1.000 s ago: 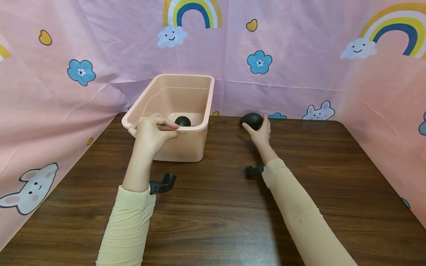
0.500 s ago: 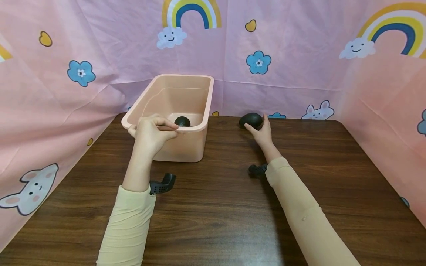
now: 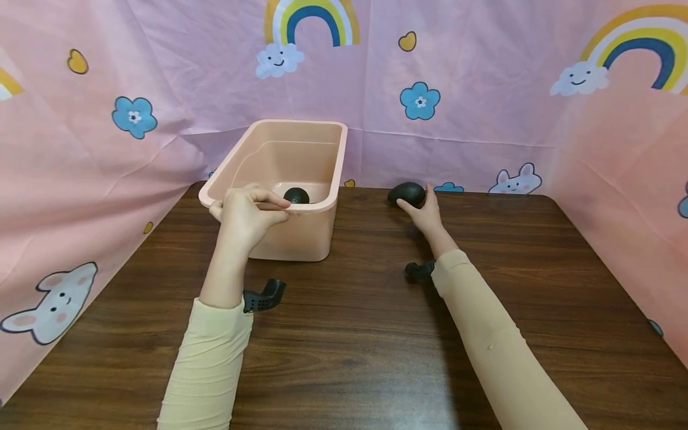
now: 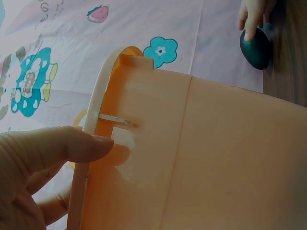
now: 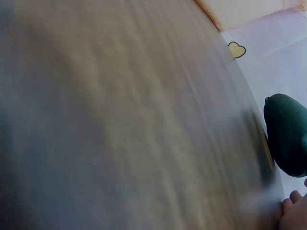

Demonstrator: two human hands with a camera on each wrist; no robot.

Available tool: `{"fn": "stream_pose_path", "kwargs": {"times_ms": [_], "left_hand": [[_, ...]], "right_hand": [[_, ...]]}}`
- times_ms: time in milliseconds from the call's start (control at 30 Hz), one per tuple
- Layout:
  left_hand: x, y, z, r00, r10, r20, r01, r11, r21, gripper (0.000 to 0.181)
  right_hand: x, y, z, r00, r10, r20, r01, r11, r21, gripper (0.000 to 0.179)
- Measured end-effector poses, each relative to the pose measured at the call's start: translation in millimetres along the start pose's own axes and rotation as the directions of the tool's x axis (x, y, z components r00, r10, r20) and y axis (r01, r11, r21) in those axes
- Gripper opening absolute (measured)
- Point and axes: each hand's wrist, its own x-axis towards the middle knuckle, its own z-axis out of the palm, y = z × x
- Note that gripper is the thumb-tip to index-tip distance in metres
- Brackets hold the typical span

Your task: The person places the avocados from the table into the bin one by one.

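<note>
A dark green avocado [image 3: 407, 194] lies near the table's back edge. The right hand [image 3: 427, 214] holds its right end, thumb on the near side and a finger at the far side. In the right wrist view the avocado [image 5: 286, 136] shows its small stem end, with only part of the hand [image 5: 295, 213] at the corner. The left hand [image 3: 243, 214] pinches the near rim of a pale peach plastic bin [image 3: 301, 236]; the left wrist view shows the thumb [image 4: 93, 146] over that rim. Inside the bin sits a dark rounded thing [image 3: 296, 196], partly hidden by the rim.
The brown wood-grain table [image 3: 344, 334] runs up to a pink and lilac printed cloth [image 3: 462, 89] at the back and on both sides. The bin stands at the back left, with bare tabletop between it and the avocado.
My right hand has shifted slightly right along the avocado, its thumb sliding toward the right end. The avocado stays about where it was. The left hand and bin have not moved.
</note>
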Motion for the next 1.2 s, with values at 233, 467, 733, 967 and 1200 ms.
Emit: {"fn": "stream_pose_path", "kwargs": {"times_ms": [233, 467, 733, 967, 1200], "left_hand": [[0.9, -0.2, 1.1, 1.000, 0.011, -0.011, -0.011, 1.000, -0.002, 0.017], [1.0, 0.3, 0.4, 1.000, 0.006, -0.010, -0.006, 1.000, -0.002, 0.017], [0.6, 0.2, 1.2, 1.000, 0.009, -0.010, -0.009, 1.000, 0.000, 0.017], [0.4, -0.6, 1.7, 1.000, 0.013, -0.023, -0.013, 1.000, 0.003, 0.016], [0.2, -0.6, 1.7, 1.000, 0.007, -0.026, -0.007, 1.000, -0.005, 0.017]], "right_hand": [[3.6, 0.9, -2.4, 0.999, 0.027, 0.036, -0.027, 1.000, -0.013, 0.101], [2.5, -2.7, -1.6, 0.995, 0.074, 0.071, -0.072, 0.997, -0.034, 0.097], [3.0, -0.5, -0.5, 0.997, 0.069, 0.042, -0.068, 0.998, -0.007, 0.089], [2.7, -1.2, 2.0, 0.998, 0.056, -0.016, -0.055, 0.996, 0.072, 0.081], [1.8, -3.8, 4.6, 0.991, 0.098, -0.089, -0.090, 0.992, 0.088, 0.070]]}}
